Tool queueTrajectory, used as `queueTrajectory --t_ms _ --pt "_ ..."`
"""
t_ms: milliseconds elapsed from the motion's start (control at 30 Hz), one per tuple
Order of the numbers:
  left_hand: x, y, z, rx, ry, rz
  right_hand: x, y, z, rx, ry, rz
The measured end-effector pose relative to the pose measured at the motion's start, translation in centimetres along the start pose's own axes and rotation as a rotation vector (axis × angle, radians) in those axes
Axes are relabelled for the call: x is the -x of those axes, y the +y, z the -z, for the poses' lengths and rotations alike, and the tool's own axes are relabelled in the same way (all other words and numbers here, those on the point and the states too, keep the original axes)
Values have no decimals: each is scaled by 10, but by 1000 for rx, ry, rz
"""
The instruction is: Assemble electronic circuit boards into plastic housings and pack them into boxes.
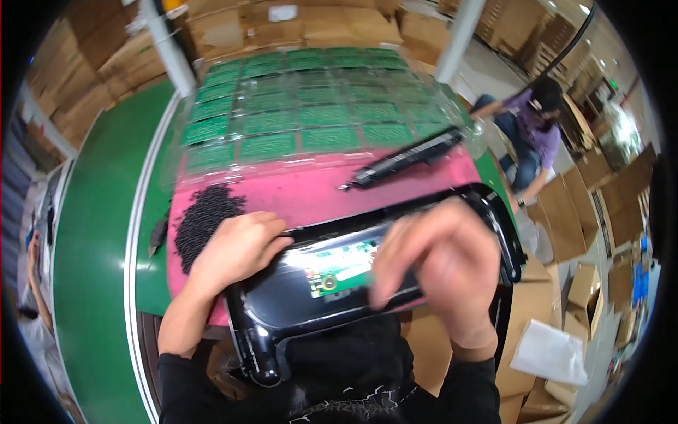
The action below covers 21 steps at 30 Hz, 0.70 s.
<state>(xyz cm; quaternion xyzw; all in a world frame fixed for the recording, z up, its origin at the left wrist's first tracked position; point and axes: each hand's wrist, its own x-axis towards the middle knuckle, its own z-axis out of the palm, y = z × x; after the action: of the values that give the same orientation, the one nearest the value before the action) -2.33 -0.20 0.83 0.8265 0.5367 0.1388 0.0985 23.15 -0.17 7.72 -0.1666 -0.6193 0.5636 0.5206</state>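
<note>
A glossy black plastic housing [282,305] lies across the near side of the table, close to my body. A green circuit board [327,285] rests on its middle. My left hand [240,244] is at the housing's far left edge, its fingers curled in; whatever they hold is hidden. Over the right half of the housing is my right hand [448,265], smeared by motion, so its grip cannot be made out. Beside my left hand spreads a heap of small black pieces [205,220], probably screws. Beyond the housing lies a black powered screwdriver [406,160], tip toward the left.
Clear plastic trays [282,165] with several rows of green circuit boards [267,146] cover the far side of the pink mat [300,194]. A green surface [99,247] runs along the left. Another person [533,134] crouches among cardboard boxes [565,215] at the right.
</note>
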Motion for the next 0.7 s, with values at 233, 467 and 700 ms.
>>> queueTrajectory --t_ms 233,467,700 --pt "28 38 24 165 314 67 -7 -78 -2 326 -838 202" --pt "138 19 42 -142 856 182 54 -72 39 194 -248 344" --pt "231 -59 43 619 1522 966 150 16 201 277 1053 443"
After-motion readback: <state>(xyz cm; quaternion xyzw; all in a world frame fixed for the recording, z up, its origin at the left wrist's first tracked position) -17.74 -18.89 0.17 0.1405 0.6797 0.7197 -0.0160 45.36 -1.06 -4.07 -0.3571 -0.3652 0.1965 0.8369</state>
